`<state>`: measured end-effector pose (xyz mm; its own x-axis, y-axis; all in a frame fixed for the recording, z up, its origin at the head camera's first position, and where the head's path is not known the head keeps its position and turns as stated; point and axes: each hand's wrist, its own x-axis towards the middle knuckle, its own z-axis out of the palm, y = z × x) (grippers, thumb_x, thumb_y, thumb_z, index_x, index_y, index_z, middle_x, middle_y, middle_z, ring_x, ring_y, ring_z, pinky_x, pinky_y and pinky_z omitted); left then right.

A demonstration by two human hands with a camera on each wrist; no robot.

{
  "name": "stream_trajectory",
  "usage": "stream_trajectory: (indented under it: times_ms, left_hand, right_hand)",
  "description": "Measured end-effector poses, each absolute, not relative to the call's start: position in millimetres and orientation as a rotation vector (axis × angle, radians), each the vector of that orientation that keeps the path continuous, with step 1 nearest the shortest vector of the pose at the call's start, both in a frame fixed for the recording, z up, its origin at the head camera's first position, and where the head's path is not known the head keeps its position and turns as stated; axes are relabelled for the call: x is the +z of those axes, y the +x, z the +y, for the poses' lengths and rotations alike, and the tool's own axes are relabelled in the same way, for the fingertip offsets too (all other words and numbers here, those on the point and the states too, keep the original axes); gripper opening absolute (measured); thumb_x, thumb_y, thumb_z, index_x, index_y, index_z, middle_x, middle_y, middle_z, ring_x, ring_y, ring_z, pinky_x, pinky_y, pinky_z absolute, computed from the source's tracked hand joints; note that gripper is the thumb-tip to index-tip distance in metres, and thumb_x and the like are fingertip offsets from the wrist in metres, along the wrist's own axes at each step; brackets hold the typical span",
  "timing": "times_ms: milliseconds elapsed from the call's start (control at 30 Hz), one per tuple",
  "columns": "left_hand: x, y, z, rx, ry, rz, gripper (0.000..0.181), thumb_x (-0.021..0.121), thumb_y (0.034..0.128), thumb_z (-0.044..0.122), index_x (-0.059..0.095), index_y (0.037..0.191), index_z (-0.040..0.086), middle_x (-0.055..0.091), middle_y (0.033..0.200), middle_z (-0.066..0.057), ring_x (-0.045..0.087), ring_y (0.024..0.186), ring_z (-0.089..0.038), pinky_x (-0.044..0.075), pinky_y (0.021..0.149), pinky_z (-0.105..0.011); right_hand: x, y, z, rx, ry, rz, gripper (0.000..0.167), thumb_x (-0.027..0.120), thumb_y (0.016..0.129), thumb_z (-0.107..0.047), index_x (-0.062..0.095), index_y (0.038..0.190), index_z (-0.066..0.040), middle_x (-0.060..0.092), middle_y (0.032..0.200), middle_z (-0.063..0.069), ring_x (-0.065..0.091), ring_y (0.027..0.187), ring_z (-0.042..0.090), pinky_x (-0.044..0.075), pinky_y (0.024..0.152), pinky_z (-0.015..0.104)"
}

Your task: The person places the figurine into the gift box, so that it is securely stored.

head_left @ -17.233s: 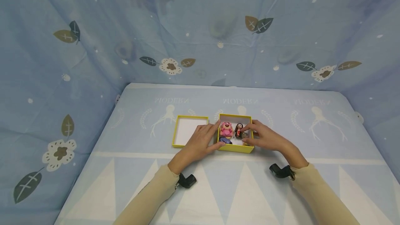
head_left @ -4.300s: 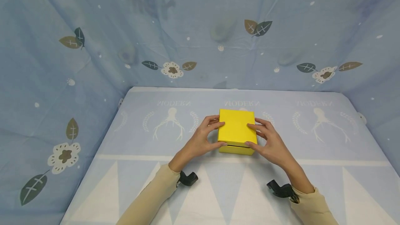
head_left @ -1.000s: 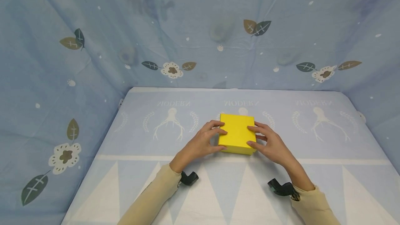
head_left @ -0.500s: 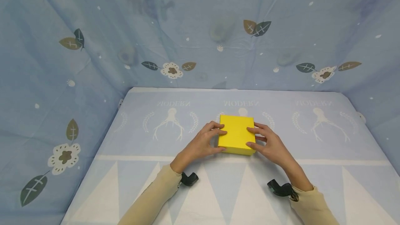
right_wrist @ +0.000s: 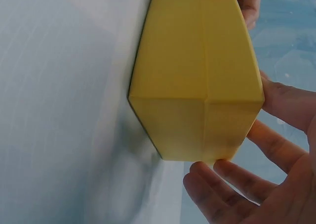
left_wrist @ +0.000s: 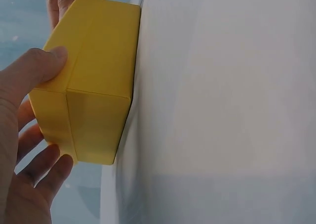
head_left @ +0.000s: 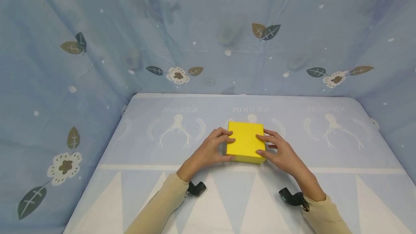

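Observation:
A square yellow cardboard box (head_left: 246, 139) stands on the table with its lid on. In the left wrist view a thin seam runs along the side between the lid (left_wrist: 54, 78) and the base (left_wrist: 101, 61). My left hand (head_left: 212, 147) grips the lid's left side, thumb on the front face and fingers around the side and top edge. From the other side my right hand (head_left: 280, 151) holds the lid, thumb near the front right corner, fingertips on the top edge and along the side (right_wrist: 229, 130). The inside of the box is hidden.
The table (head_left: 146, 118) has a pale blue and white patterned cover. A blue floral curtain (head_left: 208, 28) hangs behind and at both sides. Black wrist cameras (head_left: 196, 189) sit by the beige sleeves (head_left: 159, 205).
Long before, the box lay uncovered with small toy figures inside, its lid beside it. Later the lid sat raised over the base; it has since come down. Lately the hands have barely moved.

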<state>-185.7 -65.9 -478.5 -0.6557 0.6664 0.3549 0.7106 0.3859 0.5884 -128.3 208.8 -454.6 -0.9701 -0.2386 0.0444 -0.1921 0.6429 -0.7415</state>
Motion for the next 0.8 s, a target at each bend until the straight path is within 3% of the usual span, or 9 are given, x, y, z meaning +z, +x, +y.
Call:
stream_trajectory:
  times_ms: [233, 800]
  left_hand:
    - [-480.6, -188.4, -66.2, -1.166, -1.273, -2.552, 0.045, 0.087, 0.0733, 0.031, 0.069, 0.112, 0.014, 0.055, 0.124, -0.001, 0.048, 0.119, -0.017, 0.045, 0.102, -0.033]
    - [-479.3, -192.7, -64.8, -1.215, -1.275, -2.605, 0.044, 0.086, 0.0746, 0.033, 0.068, 0.112, 0.017, 0.053, 0.124, 0.001, 0.045, 0.122, -0.015, 0.042, 0.106, -0.032]
  right_hand:
    - [-455.3, -128.7, 211.2, -1.148, -0.349, 2.824, 0.058, 0.072, 0.089, -0.037, 0.057, 0.138, -0.011, 0.037, 0.152, 0.017, 0.050, 0.128, 0.041, 0.047, 0.095, 0.058]
    - [-453.7, -129.4, 213.6, -1.111, -0.325, 2.843, 0.057, 0.072, 0.088, -0.039, 0.058, 0.137, -0.013, 0.037, 0.153, 0.016, 0.049, 0.129, 0.042, 0.046, 0.096, 0.060]
